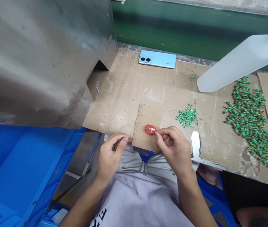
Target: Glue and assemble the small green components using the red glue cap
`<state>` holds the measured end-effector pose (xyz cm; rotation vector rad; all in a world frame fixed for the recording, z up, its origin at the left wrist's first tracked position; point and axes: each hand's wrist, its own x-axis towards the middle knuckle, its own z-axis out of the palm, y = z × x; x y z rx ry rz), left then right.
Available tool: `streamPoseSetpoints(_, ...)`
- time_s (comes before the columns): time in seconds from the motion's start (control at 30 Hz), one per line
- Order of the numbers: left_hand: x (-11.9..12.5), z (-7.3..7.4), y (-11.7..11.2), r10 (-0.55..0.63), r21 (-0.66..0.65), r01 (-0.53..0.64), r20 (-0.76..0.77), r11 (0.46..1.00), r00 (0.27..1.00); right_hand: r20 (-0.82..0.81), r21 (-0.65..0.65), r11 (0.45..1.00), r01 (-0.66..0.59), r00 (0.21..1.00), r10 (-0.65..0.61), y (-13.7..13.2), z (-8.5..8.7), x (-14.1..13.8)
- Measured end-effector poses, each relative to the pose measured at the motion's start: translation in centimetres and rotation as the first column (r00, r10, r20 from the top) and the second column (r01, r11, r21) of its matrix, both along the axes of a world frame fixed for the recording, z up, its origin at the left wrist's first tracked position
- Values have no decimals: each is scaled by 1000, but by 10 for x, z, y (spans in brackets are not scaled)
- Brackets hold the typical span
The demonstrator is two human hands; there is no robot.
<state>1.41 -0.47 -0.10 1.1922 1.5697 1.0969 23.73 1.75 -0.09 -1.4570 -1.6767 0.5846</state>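
Note:
A small round red cap (148, 132) with shiny contents lies on a ribbed piece of cardboard (145, 143) at the table's near edge. My right hand (175, 146) is closed in a pinch at the cap's right rim. Between its thumb and forefinger is a tiny thin pale piece, its tip over the cap; its exact kind is too small to tell. Left of the cardboard, my left hand (111, 154) is curled shut, thumb against forefinger, with a bit of green showing inside it. A small heap of green pieces (187, 116) lies right of the cardboard.
A large pile of green and yellowish pieces (249, 119) covers the right side. A tall white bottle (238, 64) with a blue top stands behind it. A light blue phone (160, 59) lies at the back. Left are a metal housing (49, 63) and a blue bin (25, 164).

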Motion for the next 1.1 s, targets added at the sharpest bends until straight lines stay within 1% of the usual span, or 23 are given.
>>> streamPoseSetpoints(0.07,-1,-2,-1,-19,11,19,-3,1000,1000,-1,4,1000,2,1000,-2,0,1,0)
streamPoseSetpoints(0.23,0,-7,-6,-46,-46,48,40,998,998,15,-1,1000,8,1000,-8,1,2,0)
streamPoseSetpoints(0.43,4,-5,-3,-55,-78,60,64,995,996,14,9,1000,-16,1000,16,0,3,0)
streamPoseSetpoints(0.5,5,-3,-2,-56,-79,61,63,995,996,6,11,999,-41,999,41,-3,6,-1)
streamPoseSetpoints(0.6,6,-2,-1,-60,-77,64,55,995,997,21,8,989,-149,989,149,-11,10,-7)
streamPoseSetpoints(0.67,7,-2,-1,-67,-72,71,48,995,997,73,-7,973,-232,970,232,-17,9,-14)
streamPoseSetpoints(0.73,7,-2,-1,-75,-66,77,41,995,996,172,-30,964,-265,948,267,-22,6,-22)
streamPoseSetpoints(0.8,6,-2,-1,-82,-63,84,39,994,996,284,-39,964,-262,922,262,-26,0,-27)
streamPoseSetpoints(0.87,6,-1,-1,-88,-61,90,39,994,995,361,-34,966,-256,898,250,-29,-5,-31)
streamPoseSetpoints(0.97,6,0,0,-99,-59,101,33,993,995,401,-20,965,-263,882,248,-29,-9,-33)
streamPoseSetpoints(1.1,5,-1,0,-105,-40,105,24,994,994,461,12,961,-276,855,239,-27,-10,-37)
